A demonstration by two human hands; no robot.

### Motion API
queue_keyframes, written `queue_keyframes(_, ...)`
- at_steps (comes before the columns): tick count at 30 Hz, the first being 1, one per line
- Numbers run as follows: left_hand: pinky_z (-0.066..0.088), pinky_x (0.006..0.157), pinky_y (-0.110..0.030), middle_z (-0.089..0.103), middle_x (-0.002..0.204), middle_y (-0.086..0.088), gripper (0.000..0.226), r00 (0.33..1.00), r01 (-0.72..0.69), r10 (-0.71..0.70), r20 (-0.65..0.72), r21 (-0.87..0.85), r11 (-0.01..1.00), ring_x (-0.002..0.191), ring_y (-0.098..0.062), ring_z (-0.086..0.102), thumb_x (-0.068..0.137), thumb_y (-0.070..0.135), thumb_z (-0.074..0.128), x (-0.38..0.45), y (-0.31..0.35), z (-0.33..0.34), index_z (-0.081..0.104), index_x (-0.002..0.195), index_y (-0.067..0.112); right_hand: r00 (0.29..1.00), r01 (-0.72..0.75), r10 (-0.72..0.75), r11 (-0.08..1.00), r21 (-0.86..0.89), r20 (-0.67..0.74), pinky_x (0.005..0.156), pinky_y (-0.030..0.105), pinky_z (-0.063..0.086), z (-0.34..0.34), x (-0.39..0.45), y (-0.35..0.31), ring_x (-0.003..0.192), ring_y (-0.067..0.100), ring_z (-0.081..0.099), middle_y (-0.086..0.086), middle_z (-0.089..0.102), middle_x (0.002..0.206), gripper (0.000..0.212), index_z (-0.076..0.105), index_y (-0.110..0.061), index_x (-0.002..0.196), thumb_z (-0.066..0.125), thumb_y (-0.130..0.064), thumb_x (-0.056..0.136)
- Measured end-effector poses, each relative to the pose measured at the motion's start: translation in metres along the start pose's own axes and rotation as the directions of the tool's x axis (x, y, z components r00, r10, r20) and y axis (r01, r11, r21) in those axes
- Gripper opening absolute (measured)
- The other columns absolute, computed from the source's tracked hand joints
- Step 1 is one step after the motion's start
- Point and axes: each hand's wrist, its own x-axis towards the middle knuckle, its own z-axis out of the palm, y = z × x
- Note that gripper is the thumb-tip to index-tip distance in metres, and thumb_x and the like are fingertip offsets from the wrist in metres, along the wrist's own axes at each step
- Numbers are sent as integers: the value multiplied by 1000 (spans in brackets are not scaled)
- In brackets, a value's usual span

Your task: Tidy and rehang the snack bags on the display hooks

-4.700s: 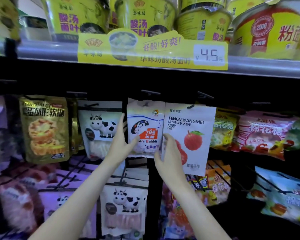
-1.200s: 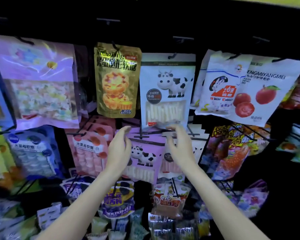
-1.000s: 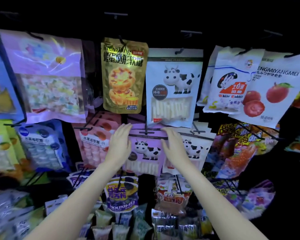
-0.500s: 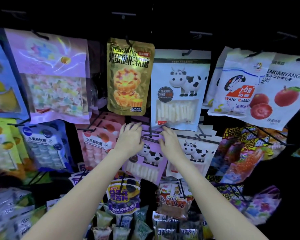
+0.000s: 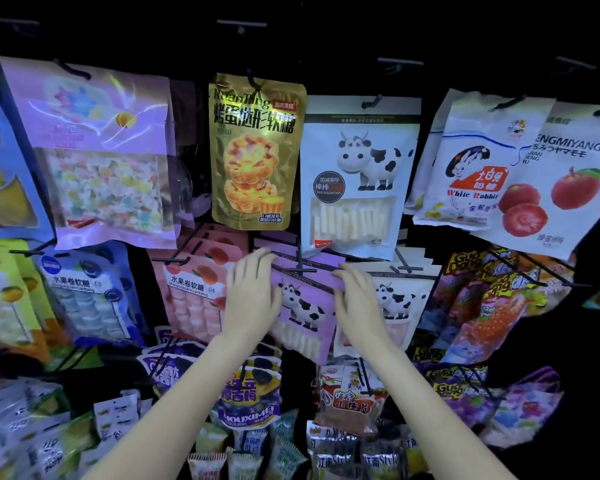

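Both hands on purple cow bag (image 5: 303,306), second-row hook: left hand (image 5: 253,296) open at left edge, right hand (image 5: 359,303) open at right. Upper row hangs neat; lower rows left.

small wrapped sweets (image 5: 219,441) lie heaped along the bottom edge — green, yellow, white — under a dark back wall (image 5: 118,29).

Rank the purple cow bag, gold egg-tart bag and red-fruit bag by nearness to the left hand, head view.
1. Purple cow bag: under the left hand.
2. Gold egg-tart bag: just above.
3. Red-fruit bag: far upper right.
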Motion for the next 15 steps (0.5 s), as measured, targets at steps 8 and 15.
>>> queue_keyframes(8,51,77,-41,58,116,-10,42,976,-162,166,138,-44,986,105,-23,41,71,0,56,-33,30,29,59,113,6,916,-225,195,973,-46,-350,91,20,26,-49,-29,69,115,25,36,16,50,122,25,56,0,111,48,6,87)
queue_keyframes(15,50,87,-45,58,129,-12,66,936,-283,238,260,151,947,116,-28,52,54,0,78,-6,49,41,61,118,3,983,-165,177,963,-211,38,109,43,21,-71,36,93,115,31,49,12,62,116,36,54,-13,127,48,-4,92)
